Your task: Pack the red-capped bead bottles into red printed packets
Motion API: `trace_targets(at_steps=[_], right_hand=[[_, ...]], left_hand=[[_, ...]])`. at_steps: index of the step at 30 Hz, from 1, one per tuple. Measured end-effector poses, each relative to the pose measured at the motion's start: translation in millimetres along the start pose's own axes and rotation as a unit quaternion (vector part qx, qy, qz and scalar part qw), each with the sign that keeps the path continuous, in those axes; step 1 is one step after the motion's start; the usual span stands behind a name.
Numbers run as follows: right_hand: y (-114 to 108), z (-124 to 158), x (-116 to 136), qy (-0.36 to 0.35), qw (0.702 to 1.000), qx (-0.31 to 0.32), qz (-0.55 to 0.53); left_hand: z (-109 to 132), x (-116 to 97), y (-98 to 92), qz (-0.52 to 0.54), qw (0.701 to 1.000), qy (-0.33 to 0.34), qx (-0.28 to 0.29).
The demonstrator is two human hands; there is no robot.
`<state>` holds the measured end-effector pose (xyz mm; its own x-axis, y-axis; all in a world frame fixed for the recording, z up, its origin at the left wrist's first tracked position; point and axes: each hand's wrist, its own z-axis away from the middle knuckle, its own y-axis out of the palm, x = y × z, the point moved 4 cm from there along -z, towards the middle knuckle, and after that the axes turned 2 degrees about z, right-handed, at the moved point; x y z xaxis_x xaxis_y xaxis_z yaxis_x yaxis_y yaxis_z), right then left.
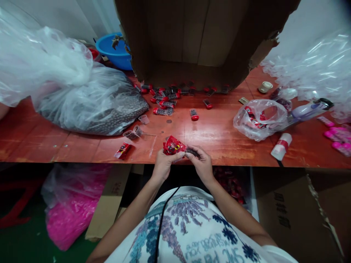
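So both hands were right at the front edge of the red table (219, 140), with a red wrapper (175, 144) held up between them. The left hand (163, 164) pinched the wrapper, and the right hand (203, 162) gripped a dark piece (192, 152) at its right end, mostly hidden by fingers. Decent elbow room on the right, up to a clear plastic bag (256, 136). Left was tighter: a red packet (124, 150), small plastic cups (130, 135), then a bulky sack (90, 109). Red-capped tubes (164, 111) lay scattered farther back, and a big open carton (181, 33) blocked the rear. Dark characters ran sideways on the lower-right box (301, 223), but I couldn't read them. The wrapper's print was too small as well.
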<state>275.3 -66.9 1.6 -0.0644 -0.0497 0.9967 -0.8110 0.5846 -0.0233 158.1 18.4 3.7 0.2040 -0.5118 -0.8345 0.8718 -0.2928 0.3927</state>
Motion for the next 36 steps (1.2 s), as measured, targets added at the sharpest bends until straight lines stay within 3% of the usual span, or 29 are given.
trace_targets(at_steps=[4,8,12,20,28,36], right_hand=[[2.8,6.0,-5.0,-0.009,0.999,-0.040,0.010],[6.8,6.7,-7.1,0.002,0.999,-0.047,0.011],[9.1,2.1,-7.3,0.048,0.997,-0.014,-0.054],[0.6,-3.6,-6.8,0.065,0.994,0.060,-0.070],[3.8,-0.9,-12.9,0.073,0.992,0.087,-0.060],[6.4,4.4,-6.8,0.027,0.999,0.031,-0.004]], left_hand=[[1.9,6.0,3.6,0.016,1.000,0.008,0.022],[1.9,11.0,3.7,0.040,0.999,-0.007,0.005],[2.1,7.4,2.0,0.063,0.998,0.002,-0.001],[-1.8,-9.4,-17.8,0.110,0.993,0.025,-0.045],[-0.3,-9.3,-4.7,-0.012,0.999,0.028,-0.021],[6.9,0.5,-2.0,-0.056,0.992,0.082,-0.085]])
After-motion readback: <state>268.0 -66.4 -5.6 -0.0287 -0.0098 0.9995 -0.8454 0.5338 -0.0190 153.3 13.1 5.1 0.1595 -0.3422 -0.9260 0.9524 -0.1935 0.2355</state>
